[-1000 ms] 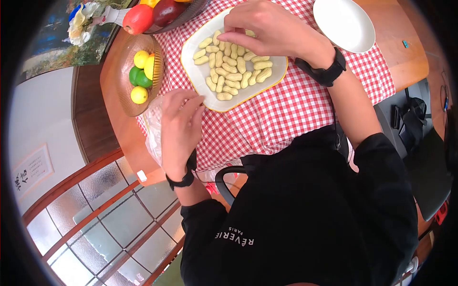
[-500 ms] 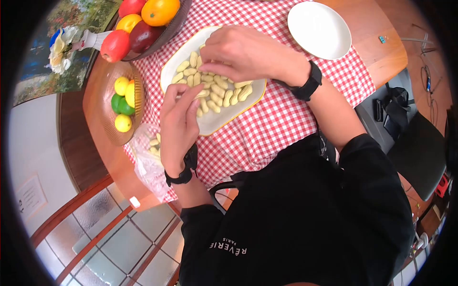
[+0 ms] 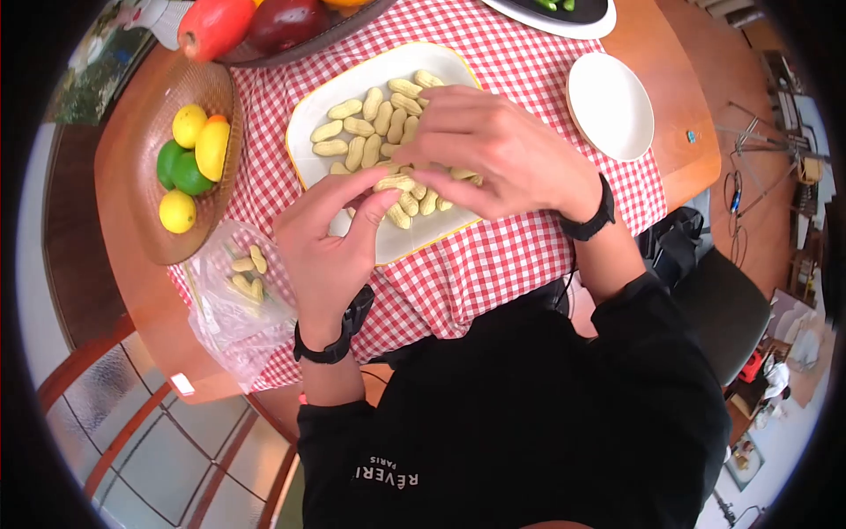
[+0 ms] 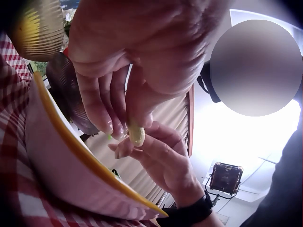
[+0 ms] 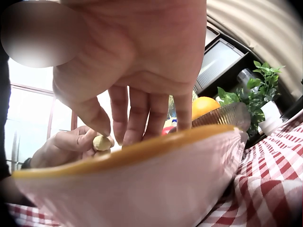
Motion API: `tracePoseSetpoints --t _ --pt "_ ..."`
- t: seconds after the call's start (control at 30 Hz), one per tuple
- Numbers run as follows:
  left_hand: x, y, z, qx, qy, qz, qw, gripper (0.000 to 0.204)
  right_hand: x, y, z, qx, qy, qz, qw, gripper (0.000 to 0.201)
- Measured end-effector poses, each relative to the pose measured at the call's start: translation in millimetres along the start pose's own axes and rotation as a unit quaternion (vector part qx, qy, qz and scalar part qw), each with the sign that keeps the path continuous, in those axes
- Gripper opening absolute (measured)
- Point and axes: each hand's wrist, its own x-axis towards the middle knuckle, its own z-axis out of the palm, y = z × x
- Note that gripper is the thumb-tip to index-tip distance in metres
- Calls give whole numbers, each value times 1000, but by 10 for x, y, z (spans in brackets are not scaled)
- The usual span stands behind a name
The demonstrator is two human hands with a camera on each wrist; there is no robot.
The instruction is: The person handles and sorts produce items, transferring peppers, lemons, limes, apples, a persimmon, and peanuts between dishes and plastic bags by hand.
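Over a white yellow-rimmed dish of unshelled peanuts, my left hand pinches one peanut between thumb and index finger. In the left wrist view that peanut sticks out below the fingertips. My right hand hovers over the dish's right side, its fingertips close to the held peanut. Seen from the right wrist, its fingers hang fairly straight down behind the dish's rim, the thumb tip right by the peanut. Part of the pile is hidden beneath both hands.
A clear plastic bag with several peanuts lies left of my left hand. Beyond it stands an amber bowl of lemons and limes. A dark fruit bowl is at the back, a white plate at the right, on a checked cloth.
The right hand has drawn back from the far side of the dish toward the left. My left hand has come in over the dish and pinches a peanut; the head view has shifted.
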Motion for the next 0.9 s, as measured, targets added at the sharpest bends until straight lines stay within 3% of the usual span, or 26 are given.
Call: tracePoseSetpoints --t 0.07,0.13,0.23,0.47,0.53,0.67,0.83,0.9 --pt "-3 -65 45 -37 22 -12 999 20 13 -40 -22 16 -41 8 999 21" --pt "-1 -79 35 -67 45 -27 996 21 39 -70 7 4 -14 3 1000 21" --pt "-18 -54 -17 -120 -3 -101 988 24 41 -43 -8 -17 -41 14 999 24" --pt "-15 -116 34 -117 -55 -100 987 27 6 39 -38 -35 -38 44 998 25" --pt "-28 -187 81 -131 -3 -84 988 22 -9 56 -15 -34 -27 35 998 23" --pt "-8 -156 60 -117 -5 -49 992 22 -2 141 -110 10 -71 25 997 20" --pt "19 -166 38 -87 -2 -20 996 23 31 74 -76 3 16 52 999 33" --pt "6 -128 60 -97 2 -26 995 24 39 54 -102 -15 0 45 999 33"
